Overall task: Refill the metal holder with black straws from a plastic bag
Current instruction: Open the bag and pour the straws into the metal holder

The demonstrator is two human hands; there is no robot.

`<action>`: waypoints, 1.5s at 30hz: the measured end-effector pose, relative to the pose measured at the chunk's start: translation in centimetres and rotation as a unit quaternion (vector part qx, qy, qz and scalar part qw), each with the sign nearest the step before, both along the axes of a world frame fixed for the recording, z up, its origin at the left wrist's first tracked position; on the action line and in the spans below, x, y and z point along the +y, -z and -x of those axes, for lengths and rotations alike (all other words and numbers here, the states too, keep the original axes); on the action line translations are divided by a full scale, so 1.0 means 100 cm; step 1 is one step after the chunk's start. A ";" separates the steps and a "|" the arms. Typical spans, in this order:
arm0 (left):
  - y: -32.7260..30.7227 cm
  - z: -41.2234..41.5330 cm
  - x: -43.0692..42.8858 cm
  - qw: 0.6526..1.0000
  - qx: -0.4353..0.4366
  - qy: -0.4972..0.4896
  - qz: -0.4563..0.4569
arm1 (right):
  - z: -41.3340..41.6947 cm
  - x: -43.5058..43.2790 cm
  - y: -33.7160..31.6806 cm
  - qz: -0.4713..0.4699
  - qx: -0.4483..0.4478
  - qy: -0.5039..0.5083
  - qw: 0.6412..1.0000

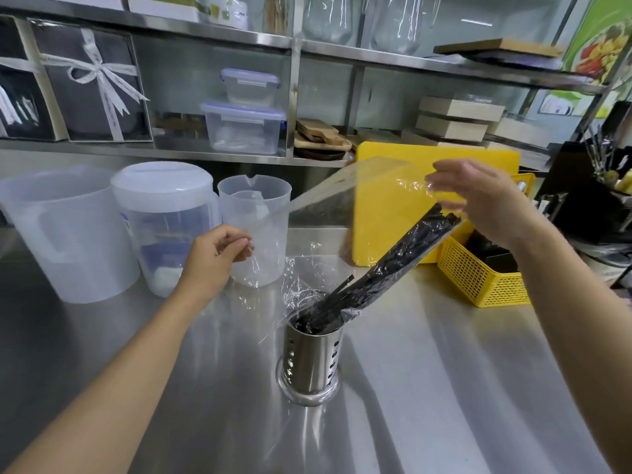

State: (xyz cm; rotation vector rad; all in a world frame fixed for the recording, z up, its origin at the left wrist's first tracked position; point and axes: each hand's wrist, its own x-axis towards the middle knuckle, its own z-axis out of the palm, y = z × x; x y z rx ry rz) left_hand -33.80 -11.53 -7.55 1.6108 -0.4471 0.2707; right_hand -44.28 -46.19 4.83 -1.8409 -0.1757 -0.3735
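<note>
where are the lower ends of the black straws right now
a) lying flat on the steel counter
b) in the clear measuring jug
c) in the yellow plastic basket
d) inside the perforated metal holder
d: the bundle of black straws slants down from the clear plastic bag, which the right hand and left hand hold up, and its lower ends sit inside the perforated metal holder.

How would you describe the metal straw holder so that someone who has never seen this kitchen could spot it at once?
Start at the steel counter below the shelves. Near its middle, in front of the yellow cutting board, stands the metal holder. It is the only shiny steel cylinder with punched holes, unlike the translucent plastic jugs to its left, and black straws in a clear bag lean out of it.
</note>
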 end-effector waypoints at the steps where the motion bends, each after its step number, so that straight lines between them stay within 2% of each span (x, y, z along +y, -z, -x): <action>1: 0.001 -0.001 0.000 1.000 0.005 0.001 0.003 | 0.003 -0.009 0.008 -0.042 0.023 -0.032 0.998; 3: 0.004 -0.004 0.000 1.000 0.010 0.002 0.001 | 0.007 -0.023 0.026 -0.090 0.068 -0.074 0.991; 6: 0.008 -0.007 0.000 1.000 0.015 0.004 0.000 | 0.012 -0.027 0.051 -0.098 0.089 -0.079 0.988; 12: 0.011 -0.009 0.001 1.000 0.024 0.001 0.001 | 0.007 0.001 0.055 -0.133 -0.005 0.029 0.991; 18: 0.007 -0.009 0.008 0.999 0.031 -0.015 -0.017 | -0.002 0.021 0.041 -0.165 -0.041 0.076 0.982; 22: -0.003 -0.007 0.010 0.999 0.006 -0.047 -0.025 | -0.005 0.028 0.034 -0.164 -0.054 0.077 0.982; 28: -0.021 -0.001 0.002 0.995 -0.032 -0.095 0.018 | -0.002 0.034 0.018 -0.175 -0.075 0.075 0.979; 36: -0.019 0.000 0.016 0.997 0.002 -0.080 0.022 | -0.001 0.043 0.012 -0.192 -0.079 0.064 0.976; 45: -0.029 0.007 0.019 0.997 -0.026 -0.068 0.021 | -0.010 0.063 -0.006 -0.272 -0.123 0.029 0.954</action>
